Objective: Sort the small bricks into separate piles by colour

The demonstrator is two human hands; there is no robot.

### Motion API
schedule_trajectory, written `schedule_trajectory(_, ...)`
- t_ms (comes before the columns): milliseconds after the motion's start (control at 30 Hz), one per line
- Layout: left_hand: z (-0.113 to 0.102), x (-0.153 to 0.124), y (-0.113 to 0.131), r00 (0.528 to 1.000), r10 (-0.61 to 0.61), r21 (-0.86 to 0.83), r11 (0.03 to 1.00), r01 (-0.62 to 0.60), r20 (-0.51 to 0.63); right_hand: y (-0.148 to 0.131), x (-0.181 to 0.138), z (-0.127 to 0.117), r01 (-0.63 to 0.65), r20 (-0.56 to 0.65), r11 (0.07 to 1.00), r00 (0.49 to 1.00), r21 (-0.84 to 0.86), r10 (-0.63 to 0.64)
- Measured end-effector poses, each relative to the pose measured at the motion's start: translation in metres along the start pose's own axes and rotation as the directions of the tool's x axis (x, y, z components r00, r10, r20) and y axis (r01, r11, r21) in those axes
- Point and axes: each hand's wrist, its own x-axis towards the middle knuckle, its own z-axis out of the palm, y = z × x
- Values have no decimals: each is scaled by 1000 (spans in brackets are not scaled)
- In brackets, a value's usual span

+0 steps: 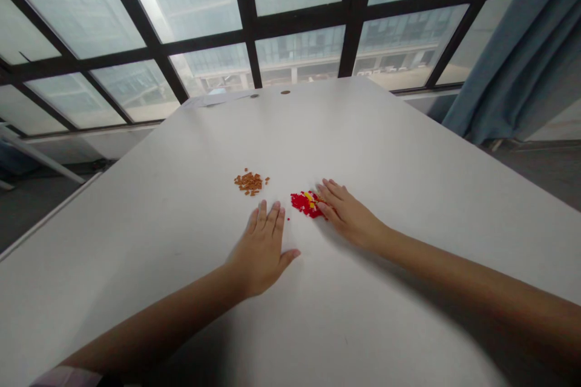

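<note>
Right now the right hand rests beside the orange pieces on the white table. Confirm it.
Wrong pieces: the head view shows the right hand resting beside the red pieces, not the orange ones. It does rest on the white table.

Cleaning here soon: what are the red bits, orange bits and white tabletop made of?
The red bits and orange bits look like moulded plastic: bright, even colour, blocky shapes, though too small to be sure. The tabletop seems white laminate, smooth with a soft sheen.
</note>
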Motion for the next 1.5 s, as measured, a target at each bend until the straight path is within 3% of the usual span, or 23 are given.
schedule_trajectory(167, 2, 24, 8, 999, -15, 7, 1000, 15, 50, -6, 10, 19, -8, 9, 998, 1000, 70, 8)
schedule_trajectory(367, 4, 40, 4, 999, -33, -57, 998, 33, -8, -3, 24, -3, -31, -51, 986, 998, 161, 39)
schedule_trajectory(600, 3, 43, 2, 993, 106, -177, 980, -95, 53, 18, 15, -13, 195, 96, 979, 975, 55, -200)
schedule_trajectory(700, 4, 53, -4, 991, 122, -219, 970, -107, 58, 24, 16, -19, 209, 59, 977, 976, 32, -211)
schedule_trajectory(833, 0, 67, -17, 982, 184, -255, 949, -186, -31, 36, 23, -38, 262, -46, 965, 964, 12, -262)
schedule_trajectory(967, -3, 80, -29, 975, 156, -257, 947, -194, -160, 48, 31, -48, 450, 29, 893, 893, -9, -449)
schedule_trajectory(1067, 0, 85, -33, 958, 128, -289, 936, -203, -257, 48, 34, -49, 521, 95, 852, 851, -46, -516)
schedule_trajectory(1233, 5, 86, -34, 940, 118, -339, 912, -230, -319, 41, 34, -46, 491, 166, 868, 865, -78, -474)
schedule_trajectory(1500, 3, 84, -32, 925, 133, -340, 903, -261, -356, 41, 30, -44, 455, 158, 889, 883, -59, -441)
